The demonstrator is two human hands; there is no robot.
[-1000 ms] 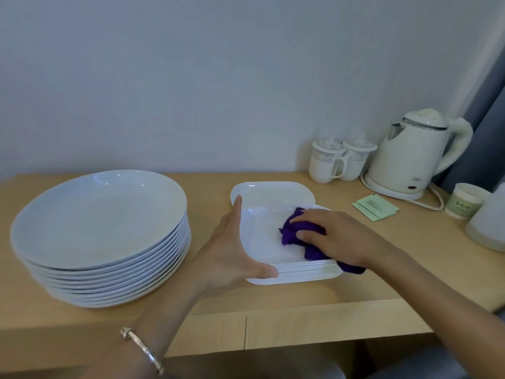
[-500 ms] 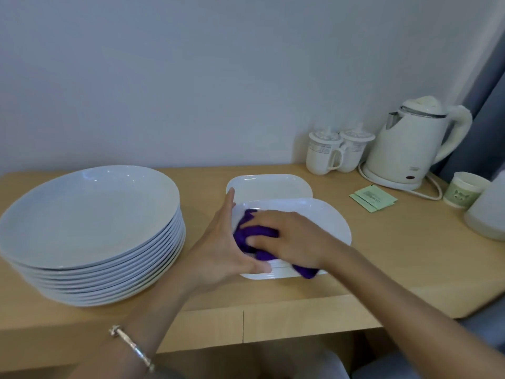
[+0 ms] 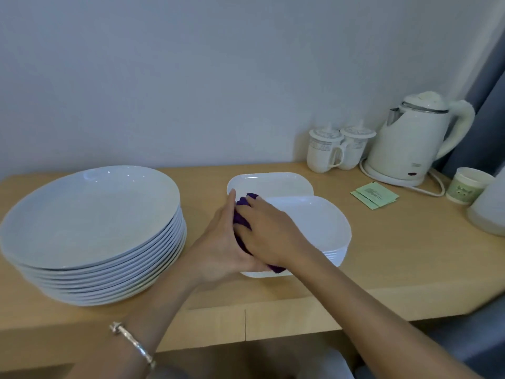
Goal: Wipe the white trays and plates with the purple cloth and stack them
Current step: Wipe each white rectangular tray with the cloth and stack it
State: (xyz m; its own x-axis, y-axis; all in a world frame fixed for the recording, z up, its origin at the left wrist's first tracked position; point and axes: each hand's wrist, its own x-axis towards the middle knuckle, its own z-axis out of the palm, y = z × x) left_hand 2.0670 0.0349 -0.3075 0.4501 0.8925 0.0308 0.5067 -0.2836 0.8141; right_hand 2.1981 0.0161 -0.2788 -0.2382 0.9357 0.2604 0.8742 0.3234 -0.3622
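Purple cloth shows in the head view, bunched at the left end of the top tray of a stack of white trays near the front of the worktop. The right hand lies over the cloth, fingers bent onto it, gripping and pressing it down. The left hand clasps the stack's left rim and steadies it, thumb pointing away along the edge.

The step in hand looks to be wiping this tray. Next the cloth probably needs a pass rightward over the bare part. The tray then belongs on a finished pile, perhaps the single tray just behind. A stack of white plates waits at the left.

Most of the cloth and the left fingertips are hidden. The trays in the stack are hard to count. A pale object at far right is cut off.
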